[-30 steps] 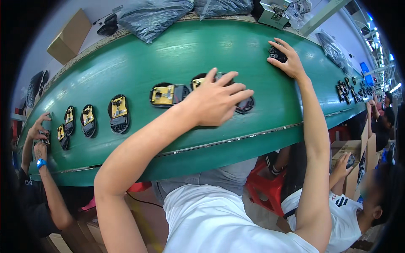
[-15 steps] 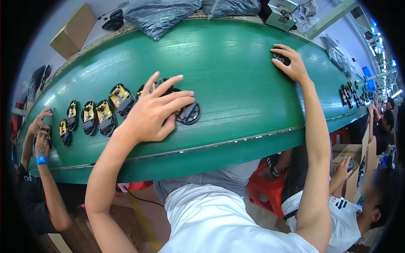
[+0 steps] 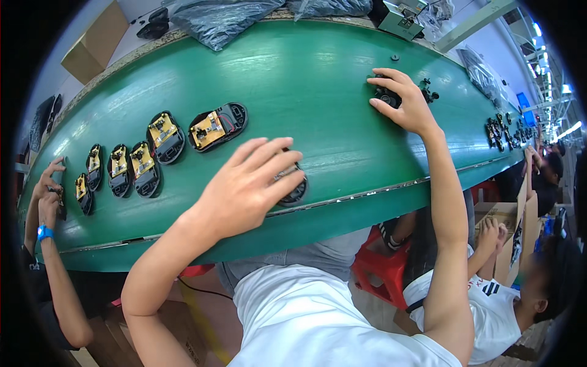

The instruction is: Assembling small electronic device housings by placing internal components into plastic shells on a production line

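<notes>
My left hand (image 3: pixel 254 189) curls over an open computer mouse base (image 3: pixel 298 191), black and rounded, near the belt's front edge. Its fingers hide most of that base. Farther left, several black mouse bases with yellow circuit boards lie apart from my hand; the closest is a mouse base (image 3: pixel 215 127) tilted toward the right. Over the far right part of the belt, my right hand (image 3: pixel 408 104) bends its thumb and fingers around a cluster of small black parts (image 3: pixel 386 96). More small black parts (image 3: pixel 430 92) lie just beside its knuckles, and a single small round part (image 3: pixel 395 57) sits farther back.
The green belt (image 3: pixel 306 79) runs across. Dark plastic bags (image 3: pixel 226 18), a cardboard box (image 3: pixel 92 46) and a metal device (image 3: pixel 400 19) line its far side. More black parts (image 3: pixel 501 131) lie far right. Co-workers sit left and right; a red stool (image 3: pixel 382 269) stands below.
My left hand has moved right and nearer, uncovering the tilted mouse base. My right hand has shifted left and slightly nearer, and loose small black parts now show beside it.
</notes>
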`<state>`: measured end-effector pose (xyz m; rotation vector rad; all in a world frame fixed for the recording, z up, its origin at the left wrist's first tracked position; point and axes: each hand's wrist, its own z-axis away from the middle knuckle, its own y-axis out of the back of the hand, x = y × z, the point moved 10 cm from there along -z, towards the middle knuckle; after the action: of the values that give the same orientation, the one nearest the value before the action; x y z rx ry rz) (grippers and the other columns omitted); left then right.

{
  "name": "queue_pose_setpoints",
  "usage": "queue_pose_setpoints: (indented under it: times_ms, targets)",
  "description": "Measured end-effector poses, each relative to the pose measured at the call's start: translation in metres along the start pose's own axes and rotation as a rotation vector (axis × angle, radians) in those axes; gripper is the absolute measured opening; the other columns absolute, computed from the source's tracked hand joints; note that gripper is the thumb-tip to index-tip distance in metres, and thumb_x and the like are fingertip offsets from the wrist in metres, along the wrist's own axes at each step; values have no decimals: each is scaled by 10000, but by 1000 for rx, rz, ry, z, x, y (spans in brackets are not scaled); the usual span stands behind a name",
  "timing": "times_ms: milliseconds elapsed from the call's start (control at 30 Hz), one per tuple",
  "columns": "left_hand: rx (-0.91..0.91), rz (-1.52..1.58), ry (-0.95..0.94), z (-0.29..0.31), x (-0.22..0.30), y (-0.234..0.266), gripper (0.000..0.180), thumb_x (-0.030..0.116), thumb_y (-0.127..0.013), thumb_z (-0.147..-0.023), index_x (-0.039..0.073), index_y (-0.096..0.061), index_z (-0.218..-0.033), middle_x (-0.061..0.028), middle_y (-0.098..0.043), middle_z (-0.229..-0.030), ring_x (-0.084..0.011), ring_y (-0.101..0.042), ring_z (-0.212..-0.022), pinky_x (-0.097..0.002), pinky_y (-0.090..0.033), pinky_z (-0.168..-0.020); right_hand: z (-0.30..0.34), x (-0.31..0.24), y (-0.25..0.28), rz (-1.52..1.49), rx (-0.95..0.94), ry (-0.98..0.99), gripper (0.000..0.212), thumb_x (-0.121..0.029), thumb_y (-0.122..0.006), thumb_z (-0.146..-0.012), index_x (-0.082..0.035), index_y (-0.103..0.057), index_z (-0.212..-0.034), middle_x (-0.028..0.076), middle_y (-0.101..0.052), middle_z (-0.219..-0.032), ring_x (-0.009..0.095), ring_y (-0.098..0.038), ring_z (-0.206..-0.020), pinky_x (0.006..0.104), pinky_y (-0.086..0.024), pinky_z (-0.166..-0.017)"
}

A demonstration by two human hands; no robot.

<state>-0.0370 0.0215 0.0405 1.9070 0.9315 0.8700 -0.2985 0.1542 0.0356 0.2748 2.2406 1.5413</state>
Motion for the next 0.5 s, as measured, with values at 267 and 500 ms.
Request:
queue_pose_setpoints:
  times_ms: [267, 500]
  targets:
    - [277, 106, 209, 7, -22, 33, 278, -67, -667, -768, 29, -696, -1027, -129, -667, -1036, -329, -643, -962, -421, -503, -850, 3, 1, 16, -65, 5, -39, 332, -190, -732, -877, -102, -740, -1196, 91, -631, -1380, 330, -536, -1323, 449, -411, -1139]
    - [251, 74, 256, 17, -33, 26, 238, -23, -713, -808, 34, -703, -1038, -121, -671, -990, -324, -637, -902, -423, -514, -807, -12, -8, 11, 107, -127, 32, 279, -130, -728, -876, -96, -750, -1152, 65, -653, -1332, 306, -557, -1275, 422, -430, -1125]
